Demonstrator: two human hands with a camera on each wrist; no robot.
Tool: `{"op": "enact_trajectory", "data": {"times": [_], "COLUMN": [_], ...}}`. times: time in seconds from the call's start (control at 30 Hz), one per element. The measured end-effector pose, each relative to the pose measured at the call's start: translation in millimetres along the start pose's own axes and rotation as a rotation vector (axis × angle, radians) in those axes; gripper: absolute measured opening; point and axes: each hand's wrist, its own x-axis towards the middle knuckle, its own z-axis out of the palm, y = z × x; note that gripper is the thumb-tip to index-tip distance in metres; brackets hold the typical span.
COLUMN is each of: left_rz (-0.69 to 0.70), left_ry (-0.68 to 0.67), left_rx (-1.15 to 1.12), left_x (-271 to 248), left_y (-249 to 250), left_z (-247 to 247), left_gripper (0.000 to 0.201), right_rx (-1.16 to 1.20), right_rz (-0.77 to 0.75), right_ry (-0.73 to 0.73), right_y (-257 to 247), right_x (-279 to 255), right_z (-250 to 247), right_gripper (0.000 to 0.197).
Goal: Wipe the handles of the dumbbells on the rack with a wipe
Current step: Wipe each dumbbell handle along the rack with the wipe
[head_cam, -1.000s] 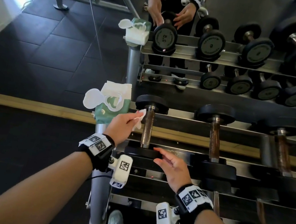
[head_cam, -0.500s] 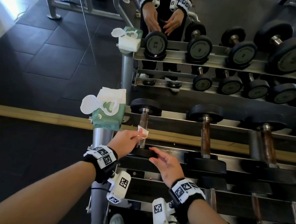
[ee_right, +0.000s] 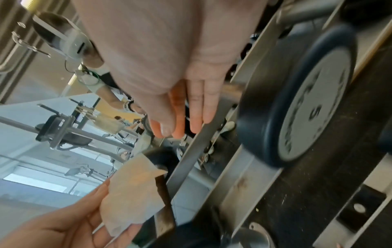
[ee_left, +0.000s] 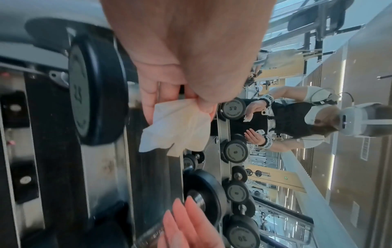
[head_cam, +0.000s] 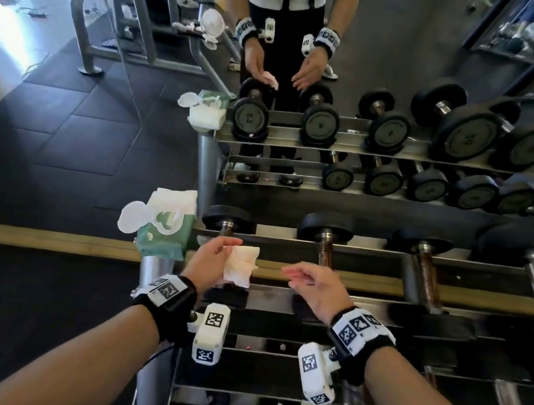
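The left hand (head_cam: 212,260) holds a white wipe (head_cam: 240,264), pinched between the thumb and the fingers (the left wrist view shows this pinch clearly), and the wipe hangs in front of the handle of the first dumbbell (head_cam: 228,219) at the left end of the rack (head_cam: 372,252). The handle is mostly hidden behind the hand and the wipe, so I cannot tell if the wipe touches it. The right hand (head_cam: 313,287) hovers just beside, over the front rail, with its fingers straight and relaxed, holding nothing. The second dumbbell (head_cam: 325,228) lies to the right of the first. A green pack of wipes (head_cam: 165,234) with its lid open sits on the left corner of the rack
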Motion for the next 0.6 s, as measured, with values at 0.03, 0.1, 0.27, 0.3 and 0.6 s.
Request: {"op": "enact_trajectory", "data": {"times": [0.03,0.1,0.27,0.3,0.6], "left_rz": [-0.016,-0.040,-0.034,-0.034,0.063], "left_ry": [-0.008,-0.023,-0.066,-0.076,-0.054], "left_rx": [-0.034,-0.078,-0.003,0.019,0.174], "left_x": [3.5,10.7,26.8,29.1,56.7], "left_y": [1.9,3.2,-5.8,-8.1,-0.9], "left_z": [12.4,38.7,101.2,110.5,157.5], "left_gripper": [0.025,0.023,0.023,0.023,0.034], "right_rx": [-0.002,-0.008,0.045,0.070,0.378], "right_rz": [0.000,0.020,0.082,0.093,0.080], "right_ry": [0.026,0.080,0.179,0.175,0.192], "right_y": [7.2,25.8,82.8,92.1,137.6], "right_x": [-5.1,-14.5,-34.6,-36.6,-31.2], "right_z": [-13.5,-36.3,-65.1,-65.2,-50.9], "right_gripper": [0.025,0.025,0.023,0.022,0.018]}}
